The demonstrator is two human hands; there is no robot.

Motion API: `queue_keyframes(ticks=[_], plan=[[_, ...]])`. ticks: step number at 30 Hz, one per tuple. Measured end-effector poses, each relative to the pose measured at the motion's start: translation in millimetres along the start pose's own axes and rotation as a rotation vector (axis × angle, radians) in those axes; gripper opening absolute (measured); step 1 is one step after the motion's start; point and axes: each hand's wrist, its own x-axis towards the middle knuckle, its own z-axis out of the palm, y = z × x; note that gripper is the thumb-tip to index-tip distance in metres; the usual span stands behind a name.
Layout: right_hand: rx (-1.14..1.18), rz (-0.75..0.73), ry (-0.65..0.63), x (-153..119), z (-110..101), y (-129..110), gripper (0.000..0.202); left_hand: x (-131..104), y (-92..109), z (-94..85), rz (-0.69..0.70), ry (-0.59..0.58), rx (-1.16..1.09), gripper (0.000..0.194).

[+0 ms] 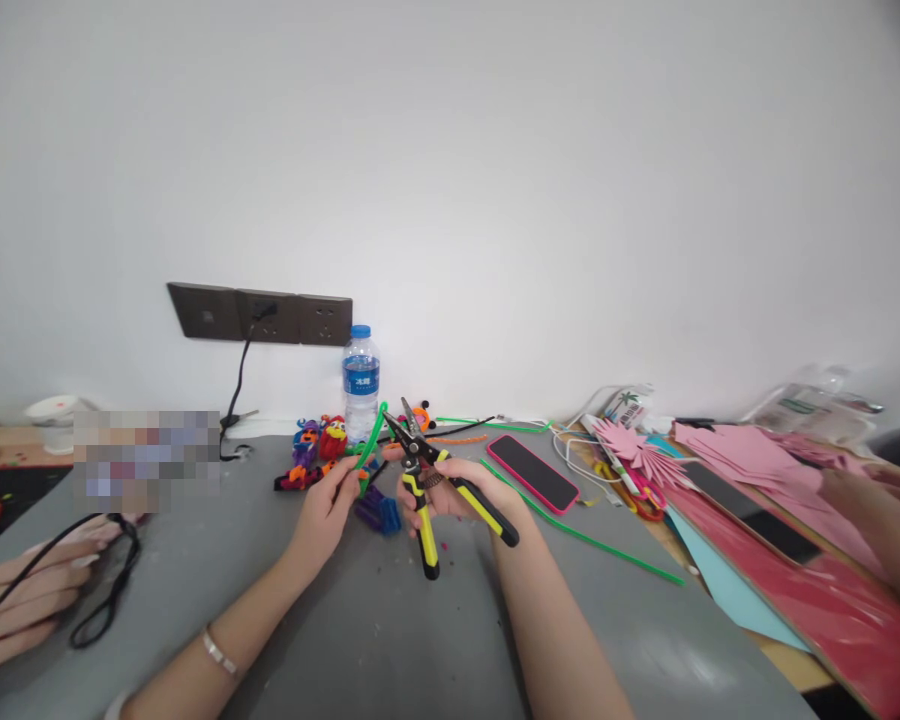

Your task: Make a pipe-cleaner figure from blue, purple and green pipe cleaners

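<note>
My left hand [331, 502] pinches a green pipe cleaner [373, 438], whose upper end bends up beside the plier jaws. In my right hand [461, 488] is a pair of wire-stripping pliers [414, 452] with black and yellow handles. Its handles are spread and its jaws stand apart, pointing up and left toward the green pipe cleaner. Whether the jaws touch it I cannot tell. Behind my left hand lie several small colourful pipe-cleaner figures [333, 438]. Purple and blue pieces [377, 510] lie between my hands.
A water bottle [361, 385] stands against the wall below dark sockets [261, 316]. To the right lie a pink-edged phone [532, 472], a long green pipe cleaner [607, 541], pink paper [750, 460] and a red sheet [795, 590]. Other people's hands [37, 590] are at both sides.
</note>
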Motion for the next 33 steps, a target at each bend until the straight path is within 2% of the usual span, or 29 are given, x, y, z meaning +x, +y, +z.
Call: queue_keyframes(ticks=[7, 15, 21, 29, 33], plan=[[0.041, -0.003, -0.048, 2, -8, 6, 0.047, 1, -1, -4.2, 0.072, 0.048, 0.128, 0.036], [0.064, -0.003, -0.018, 2, -2, 1, 0.047, 1, 0, -5.1, 0.164, -0.041, 0.217, 0.038], [0.13, -0.066, -0.087, 5, -6, 5, 0.051, 1, -4, -4.1, 0.203, -0.055, 0.334, 0.044], [0.069, -0.035, 0.057, 8, -6, 7, 0.051, 1, 3, -5.1, 0.208, -0.018, 0.392, 0.044], [0.054, -0.023, 0.173, 13, 0, 6, 0.051, 1, 5, -5.0, 0.204, -0.031, 0.394, 0.044]])
